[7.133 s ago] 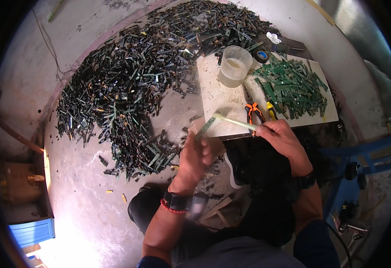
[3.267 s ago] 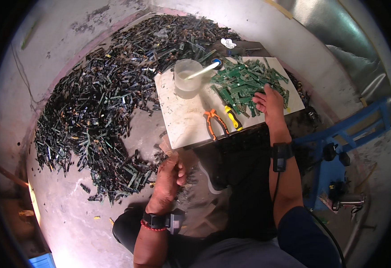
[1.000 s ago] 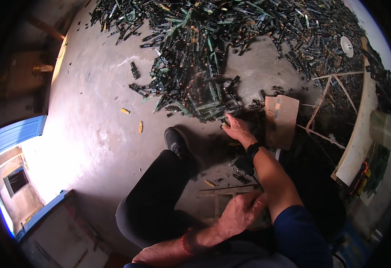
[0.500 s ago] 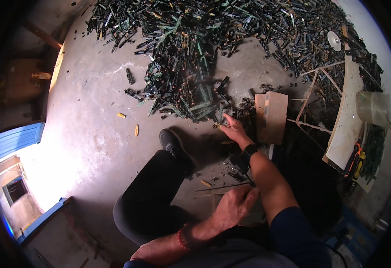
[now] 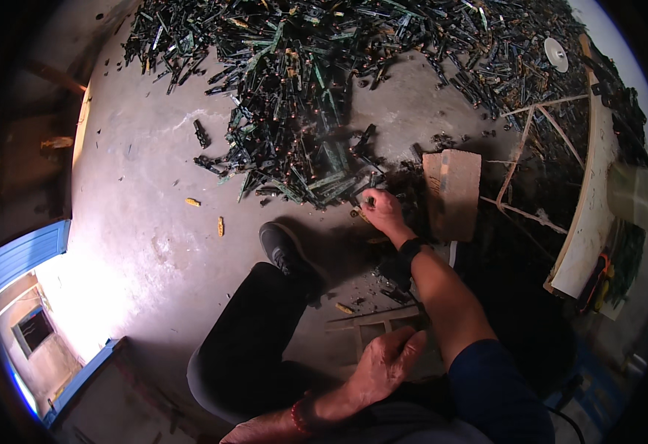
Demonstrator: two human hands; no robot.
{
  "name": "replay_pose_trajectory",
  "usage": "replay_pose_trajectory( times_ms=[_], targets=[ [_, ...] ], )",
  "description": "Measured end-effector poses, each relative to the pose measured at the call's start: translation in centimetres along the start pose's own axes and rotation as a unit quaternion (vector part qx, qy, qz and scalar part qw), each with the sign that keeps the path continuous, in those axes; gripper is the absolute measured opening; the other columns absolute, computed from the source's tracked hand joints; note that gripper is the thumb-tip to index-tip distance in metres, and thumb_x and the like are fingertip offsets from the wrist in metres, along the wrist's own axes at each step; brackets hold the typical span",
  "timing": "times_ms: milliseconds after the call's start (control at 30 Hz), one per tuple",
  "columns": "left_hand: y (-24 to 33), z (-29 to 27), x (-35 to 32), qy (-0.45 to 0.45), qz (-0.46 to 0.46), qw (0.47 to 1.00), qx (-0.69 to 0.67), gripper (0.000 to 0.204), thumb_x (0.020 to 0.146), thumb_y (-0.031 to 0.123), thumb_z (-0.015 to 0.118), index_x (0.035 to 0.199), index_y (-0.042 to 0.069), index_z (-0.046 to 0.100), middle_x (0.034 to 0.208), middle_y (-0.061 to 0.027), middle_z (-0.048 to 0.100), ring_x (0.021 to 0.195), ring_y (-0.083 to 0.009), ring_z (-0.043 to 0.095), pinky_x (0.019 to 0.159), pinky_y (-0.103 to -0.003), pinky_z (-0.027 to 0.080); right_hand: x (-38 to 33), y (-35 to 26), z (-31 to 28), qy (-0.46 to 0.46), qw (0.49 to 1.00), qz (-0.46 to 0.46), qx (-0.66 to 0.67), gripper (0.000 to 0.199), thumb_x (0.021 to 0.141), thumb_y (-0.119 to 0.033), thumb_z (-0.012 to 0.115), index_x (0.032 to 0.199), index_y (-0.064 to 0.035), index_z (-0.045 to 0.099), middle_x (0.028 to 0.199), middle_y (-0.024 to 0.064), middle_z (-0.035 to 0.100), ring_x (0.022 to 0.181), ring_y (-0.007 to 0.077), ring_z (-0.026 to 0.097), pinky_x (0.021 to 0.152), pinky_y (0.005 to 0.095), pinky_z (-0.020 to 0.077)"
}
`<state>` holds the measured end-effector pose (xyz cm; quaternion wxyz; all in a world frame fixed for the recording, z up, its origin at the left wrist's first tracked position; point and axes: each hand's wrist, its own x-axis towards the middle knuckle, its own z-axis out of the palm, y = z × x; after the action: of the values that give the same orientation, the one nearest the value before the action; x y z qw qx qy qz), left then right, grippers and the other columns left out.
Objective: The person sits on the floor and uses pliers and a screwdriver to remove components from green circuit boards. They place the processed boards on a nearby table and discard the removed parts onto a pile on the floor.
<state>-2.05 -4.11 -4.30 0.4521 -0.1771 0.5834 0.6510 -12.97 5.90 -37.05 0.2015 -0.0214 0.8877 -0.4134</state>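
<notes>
Right hand [image 5: 380, 210] stretched out and down at the near edge of the huge pile of green circuit-board strips [image 5: 294, 96], fingertips pinched together on something small right at the pile's rim. Can't tell exactly what's in the pinch, too tiny and dark, but looks like one of the strips. Black wrist strap [image 5: 408, 252] just behind that hand.

Left hand [image 5: 383, 366] well back from the pile, down by the lap, fingers loosely curled and resting on the dark trouser leg, nothing gripped as far as visible. Red bracelet [image 5: 299, 416] on that wrist.

Black shoe [image 5: 282, 250] planted just short of the pile's near edge, on the bare concrete floor [image 5: 146, 192]. Brown block [image 5: 453, 194] lying right of the reaching hand, right beside the pile's fringe. Further right of the pile, a pale board [image 5: 589, 192] seen edge-on, with orange-handled pliers [image 5: 600, 272] and more green strips on it, plus a translucent plastic cup [image 5: 633, 194]. A couple of little yellowish scraps [image 5: 220, 226] on the floor left of the shoe, clear of the pile. Blue door frame [image 5: 24, 255] way off to the left of the pile.
</notes>
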Motion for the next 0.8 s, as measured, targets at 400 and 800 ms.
replay_pose_trajectory(
  times_ms=[400, 800],
  targets=[
    [-3.4, 2.3, -1.0, 0.013, 0.107, 0.994, 0.034, 0.031, 0.095, 0.025, 0.05, 0.078, 0.0, 0.054, 0.059, -0.0139, 0.046, 0.054, -0.0208, 0.044, 0.054, -0.037, 0.04, -7.3, -11.0, -13.6, -0.105, 0.871, -0.023, 0.479, 0.035, 0.089, -0.01, 0.052, 0.121, -0.0083, 0.037, 0.107, 0.0128, 0.064, 0.079, 0.0141, 0.061, 0.068, 0.0256, 0.0454],
    [-6.0, 0.7, 2.4, 0.097, 0.287, 0.937, 0.173, 0.033, 0.094, 0.026, 0.05, 0.078, -0.002, 0.055, 0.057, -0.0038, 0.046, 0.055, -0.0101, 0.039, 0.049, -0.03, 0.037, -18.2, -21.3, -22.2, -0.105, 0.904, -0.142, 0.389, 0.04, 0.088, -0.003, 0.047, 0.127, 0.0001, 0.044, 0.113, 0.0116, 0.061, 0.086, 0.0128, 0.06, 0.073, 0.0244, 0.0467]
  ],
)
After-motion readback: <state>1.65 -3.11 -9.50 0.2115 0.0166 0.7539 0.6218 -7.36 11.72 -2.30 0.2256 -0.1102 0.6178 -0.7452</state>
